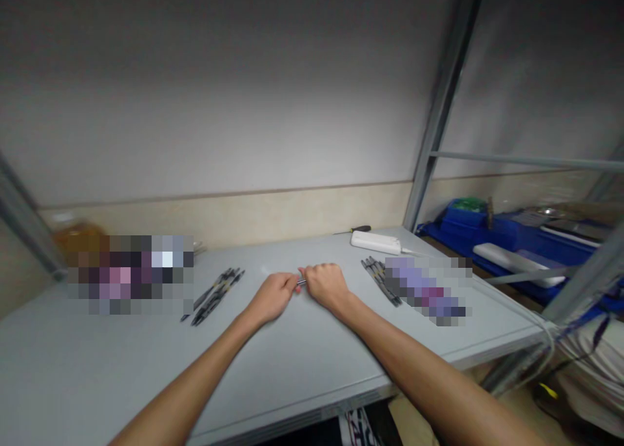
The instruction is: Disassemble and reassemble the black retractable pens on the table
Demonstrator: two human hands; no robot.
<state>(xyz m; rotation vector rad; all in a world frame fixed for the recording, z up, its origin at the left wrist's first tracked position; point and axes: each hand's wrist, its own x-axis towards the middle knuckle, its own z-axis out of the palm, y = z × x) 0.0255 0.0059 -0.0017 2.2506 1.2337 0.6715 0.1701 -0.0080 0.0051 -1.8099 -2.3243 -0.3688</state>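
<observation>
My left hand (pixel 276 296) and my right hand (pixel 325 282) meet above the middle of the grey table (pixel 292 361). Both are closed on a slim pen (pixel 302 282). Only a short greyish piece of it shows between them; my fingers hide the rest. To the left lies a loose bunch of dark pens (pixel 214 296) with pale bands, set slantwise on the tabletop. On the right, a second group of similar pens (pixel 381 282) lies side by side, slanting the other way.
A white power strip (pixel 375 242) with a cable lies at the back right, before a screwdriver (pixel 361 229). Blurred-out items (pixel 121 274) stand far left, others (pixel 424 287) beside the right-hand pens. Metal posts (pixel 446 101) and a shelf with blue trays (pixel 463 222) stand right.
</observation>
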